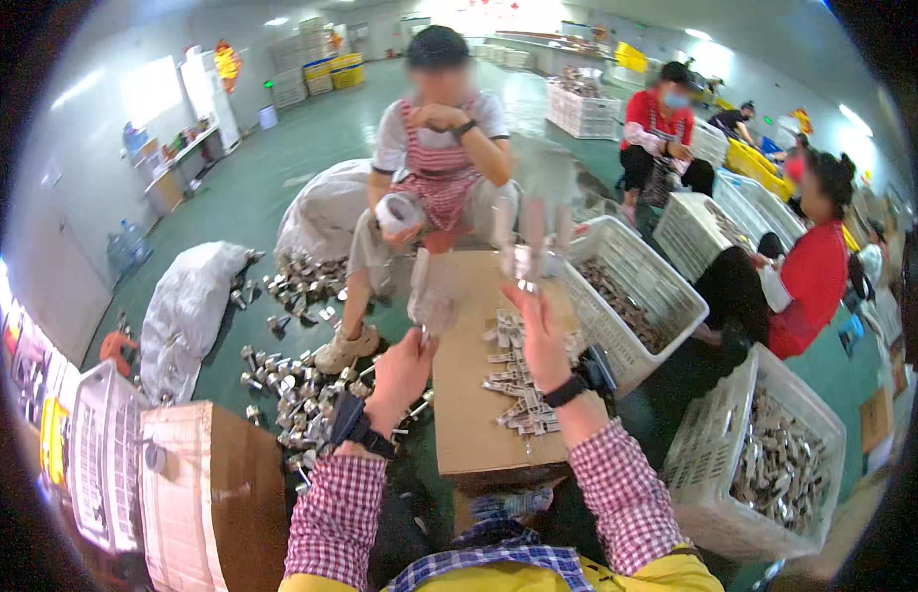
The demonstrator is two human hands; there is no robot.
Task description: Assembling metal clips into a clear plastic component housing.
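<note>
My left hand (404, 373) is closed on the lower end of a pale, blurred piece (431, 294), held upright over the left edge of a cardboard box (469, 414). My right hand (544, 343) grips a shiny metal part with upright prongs (526, 259), raised above the box's far right side and smeared by motion. Below that hand, several small silvery metal clips (518, 383) lie in rows on the cardboard top. Across the box, a seated person (444, 148) holds a white roll (400, 212) in one hand.
Loose metal pieces (301, 395) cover the green floor at left, near white sacks (188, 316). White crates of metal parts stand at right, one (637, 296) beside the box and another (711, 464) nearer me. A carton (173, 493) sits at lower left. Co-workers in red (809, 286) sit at right.
</note>
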